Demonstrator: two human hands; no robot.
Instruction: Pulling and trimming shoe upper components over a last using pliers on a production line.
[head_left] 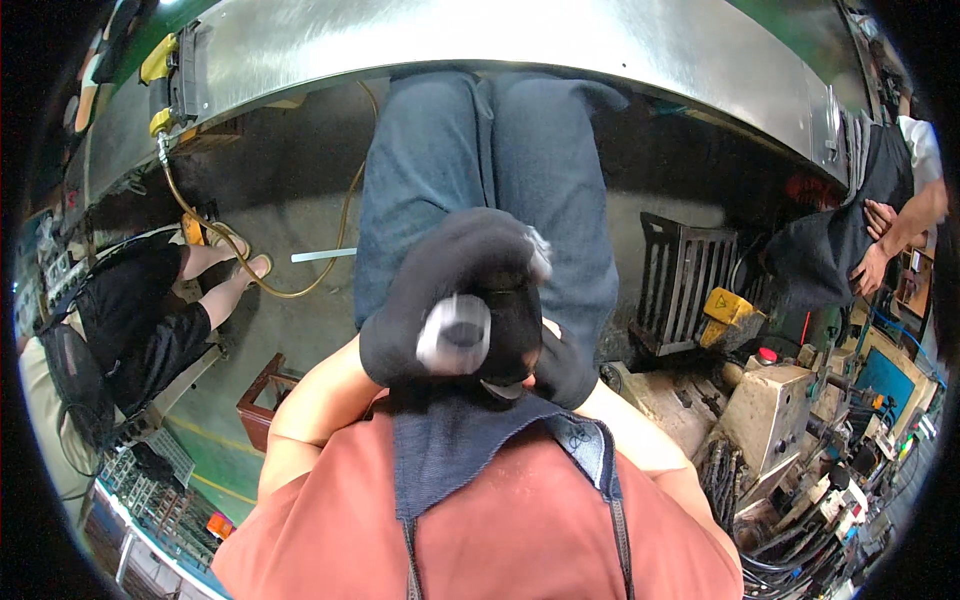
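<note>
Both of my hands wear black gloves and meet close to my body, above my lap. My left hand (440, 265) is curled across the front, and motion blurs it. A silvery, ring-shaped piece (455, 335) with a dark centre shows against that glove; its kind cannot be made out. Another pale, shiny bit (538, 252) appears by the curled fingers, and I cannot tell whether the two belong together. Lower and partly behind the left, my right hand (568, 372) is bent inward, its fingers mostly hidden. A dark blue denim apron (450, 450) hangs just below the gloves.
A shiny metal bench (450, 30) spans the far side, with a yellow-black hose-fed tool (160, 75) at its left. A slatted dark crate (680, 280), a yellow pedal (730, 315) and machinery (770, 420) stand right. Co-workers sit on both sides; a brown stool (262, 400) is left.
</note>
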